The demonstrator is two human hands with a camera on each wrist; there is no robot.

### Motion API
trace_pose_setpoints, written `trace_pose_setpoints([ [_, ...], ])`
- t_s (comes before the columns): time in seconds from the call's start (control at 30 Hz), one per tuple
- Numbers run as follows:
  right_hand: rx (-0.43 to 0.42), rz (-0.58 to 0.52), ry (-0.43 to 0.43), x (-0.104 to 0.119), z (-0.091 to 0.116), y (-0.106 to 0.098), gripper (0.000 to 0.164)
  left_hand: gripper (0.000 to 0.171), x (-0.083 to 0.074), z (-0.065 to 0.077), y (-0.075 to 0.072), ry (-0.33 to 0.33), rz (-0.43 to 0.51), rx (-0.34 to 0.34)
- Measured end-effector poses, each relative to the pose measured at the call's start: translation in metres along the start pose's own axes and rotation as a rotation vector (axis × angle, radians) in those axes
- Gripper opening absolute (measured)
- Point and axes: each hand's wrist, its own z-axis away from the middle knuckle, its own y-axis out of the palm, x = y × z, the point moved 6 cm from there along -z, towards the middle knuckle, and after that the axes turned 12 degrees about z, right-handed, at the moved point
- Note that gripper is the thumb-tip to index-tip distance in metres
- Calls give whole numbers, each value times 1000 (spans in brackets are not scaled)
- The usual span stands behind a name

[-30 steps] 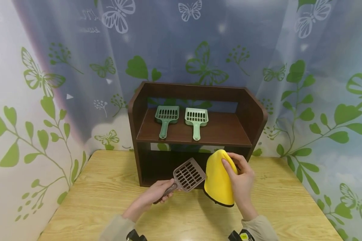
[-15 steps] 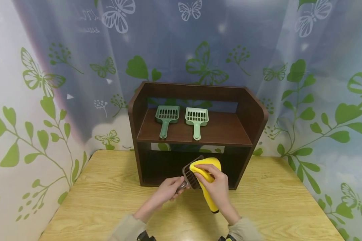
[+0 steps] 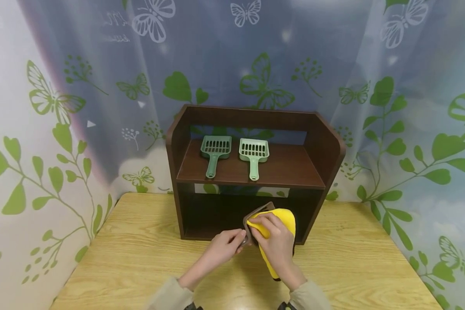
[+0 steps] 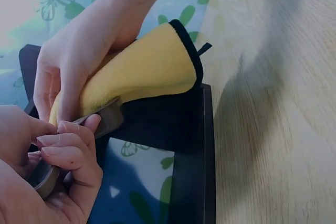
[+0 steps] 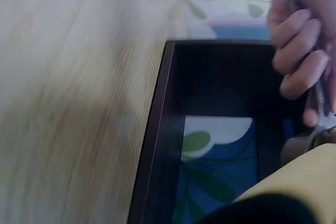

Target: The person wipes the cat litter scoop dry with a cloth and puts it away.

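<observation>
My left hand [image 3: 225, 249] grips the handle of a brown slotted litter scoop [image 3: 249, 219], whose head is tilted up on edge. A yellow cloth [image 3: 286, 219] with black edging is pinched in my right hand [image 3: 276, 242] and pressed into the scoop's head, covering most of the slots. In the left wrist view the cloth [image 4: 152, 69] hangs out beside the scoop [image 4: 111, 116], its black hem outward. The left fingers [image 5: 299, 51] curl round the handle in the right wrist view; the right hand itself is out of that view.
Behind the hands stands a dark brown two-tier shelf [image 3: 310, 172] on a light wooden table [image 3: 139, 258]. A dark green scoop [image 3: 216, 146] and a light green scoop [image 3: 254, 150] lie side by side on its upper tier. A printed curtain [image 3: 232, 64] hangs behind.
My right hand has brought the yellow cloth leftward onto the brown scoop. The left hand has moved right and turned the scoop up on edge. The green scoops stay put.
</observation>
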Motion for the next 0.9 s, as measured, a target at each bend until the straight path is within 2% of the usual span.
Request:
trace_pose_setpoints([
  [0.23, -79, 187, 2, -15, -7, -4, 31, 41, 1, 2, 0, -20, 33, -3],
  [0.37, -107, 220, 18, -26, -11, -11, 32, 42, 5, 6, -2, -27, 32, -19],
  [0.47, -59, 205, -20, -30, -13, -13, 32, 41, 9, 8, -5, -34, 42, -43],
  [0.6, 68, 208, -113, -30, -8, -12, 37, 43, 11, 8, -9, -30, 40, -75],
  [0.73, 172, 250, -153, -30, 1, -12, 40, 45, 9, 9, -14, -8, 36, -108],
  [0.83, 218, 256, -169, -32, 8, -14, 41, 44, 8, 8, -18, 3, 25, -128],
  [0.9, 217, 235, -169, -35, 10, -17, 41, 43, 9, 7, -19, -1, 15, -128],
])
